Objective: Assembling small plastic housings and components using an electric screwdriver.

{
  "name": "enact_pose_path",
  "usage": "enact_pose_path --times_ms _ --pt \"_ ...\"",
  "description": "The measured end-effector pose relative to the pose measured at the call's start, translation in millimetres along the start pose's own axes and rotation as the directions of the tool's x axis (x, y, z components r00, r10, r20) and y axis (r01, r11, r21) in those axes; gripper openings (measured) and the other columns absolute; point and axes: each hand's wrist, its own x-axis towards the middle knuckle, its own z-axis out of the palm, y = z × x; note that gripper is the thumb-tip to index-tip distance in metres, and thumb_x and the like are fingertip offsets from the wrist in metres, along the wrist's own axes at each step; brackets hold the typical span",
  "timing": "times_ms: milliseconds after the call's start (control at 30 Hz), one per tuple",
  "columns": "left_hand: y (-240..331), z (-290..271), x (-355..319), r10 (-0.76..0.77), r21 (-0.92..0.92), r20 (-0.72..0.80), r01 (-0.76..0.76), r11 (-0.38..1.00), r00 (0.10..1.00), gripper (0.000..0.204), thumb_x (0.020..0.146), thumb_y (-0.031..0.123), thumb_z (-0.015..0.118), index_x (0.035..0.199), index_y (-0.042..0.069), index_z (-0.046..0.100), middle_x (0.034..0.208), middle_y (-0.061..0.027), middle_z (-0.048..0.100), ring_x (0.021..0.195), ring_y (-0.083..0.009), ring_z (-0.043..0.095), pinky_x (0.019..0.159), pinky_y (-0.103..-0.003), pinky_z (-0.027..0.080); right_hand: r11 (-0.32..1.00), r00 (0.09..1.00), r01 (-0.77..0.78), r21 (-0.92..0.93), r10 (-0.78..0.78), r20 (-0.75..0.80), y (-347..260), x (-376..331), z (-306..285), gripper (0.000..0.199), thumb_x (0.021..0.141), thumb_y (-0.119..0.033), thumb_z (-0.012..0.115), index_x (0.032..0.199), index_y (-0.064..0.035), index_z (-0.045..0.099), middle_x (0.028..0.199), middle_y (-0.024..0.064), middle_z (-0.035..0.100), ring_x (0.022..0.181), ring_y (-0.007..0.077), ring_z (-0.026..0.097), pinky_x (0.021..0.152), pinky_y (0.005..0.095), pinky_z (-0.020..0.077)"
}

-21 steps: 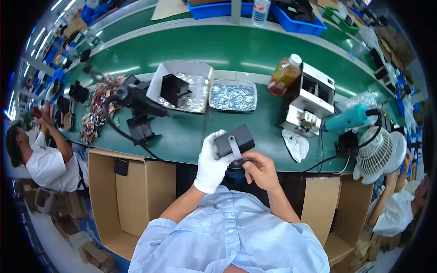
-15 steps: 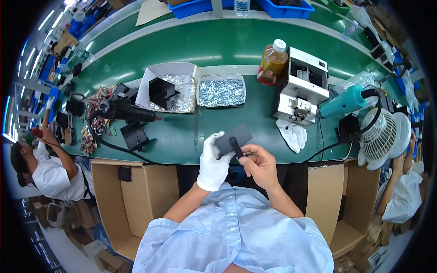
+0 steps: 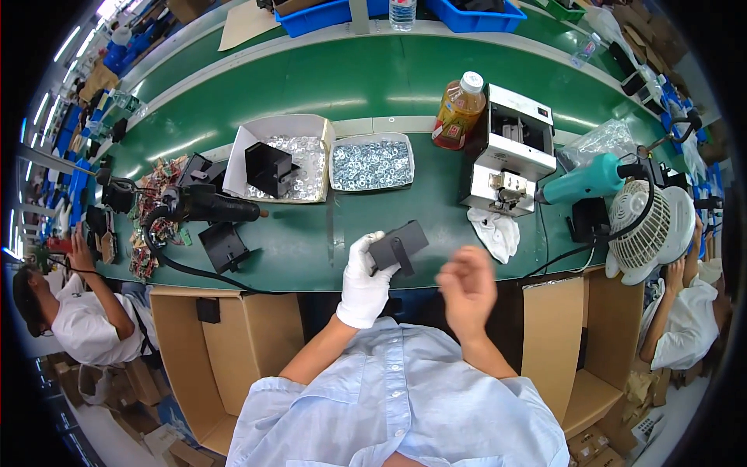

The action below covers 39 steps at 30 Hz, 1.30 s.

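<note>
The left hand (image 3: 364,284), gloved in white, grips a black block (image 3: 385,251) by its left and lower side, thumb and fingers closed about it. The block is held tilted, above the near edge of the green bench (image 3: 436,210) and in front of the wearer's chest.

The right hand (image 3: 468,288), bare, is to the right of the block and apart from it. Its fingers are loosely curled and blurred; whether anything small is between them cannot be told.

State of work: a dark strap (image 3: 401,255) lies across the block's near face, its lower end projecting past the edge. To that extent the two parts are together. Whether the strap is fastened or merely resting cannot be determined.

Supplies remain in quantity: a small tray (image 3: 373,187) holds many metal washers (image 3: 372,159), and the larger white tray (image 3: 236,173) beside it holds clear small pieces (image 3: 311,167) with a black housing (image 3: 267,170) on top. A second black part (image 3: 223,247) lies on the bench, untouched. The black driver (image 3: 214,206) at left and the teal driver (image 3: 587,180) at right are both out of hand.
</note>
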Motion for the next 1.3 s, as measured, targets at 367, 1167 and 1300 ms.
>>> enact_pose_path --times_ms 367,1167,1300 --pt "16 -12 5 -0.038 0.181 0.072 0.025 0.983 0.997 0.064 0.075 0.005 0.065 0.133 0.020 0.043 0.112 -0.0098 0.065 0.091 -0.0304 0.066 0.079 -0.037 0.049 0.851 0.898 0.152 -0.503 -0.331 -0.289 -53 121 -106 0.041 0.096 -0.018 0.059 0.130 0.0031 0.050 0.116 0.0144 0.065 0.105 0.0207 0.061 0.096 0.0282 0.0427" --pt "24 18 17 -0.045 0.198 0.174 0.010 0.980 0.984 0.060 0.074 -0.003 0.063 0.130 0.012 0.048 0.113 -0.0105 0.066 0.085 -0.0281 0.066 0.076 -0.035 0.051 0.911 0.875 0.383 -0.153 -0.410 -0.256 -43 138 -41 0.024 0.085 -0.001 0.061 0.106 -0.0005 0.049 0.072 0.0045 0.056 0.054 0.0118 0.051 0.051 0.0224 0.0423" --pt "24 18 18 -0.079 0.237 0.189 0.032 0.971 0.979 0.060 0.075 -0.002 0.063 0.131 0.013 0.048 0.116 -0.0095 0.066 0.086 -0.0296 0.066 0.076 -0.037 0.051 0.913 0.873 0.379 -0.152 -0.407 -0.269 -39 138 -41 0.025 0.084 0.000 0.062 0.107 -0.0003 0.050 0.074 0.0049 0.056 0.054 0.0118 0.051 0.051 0.0227 0.0419"
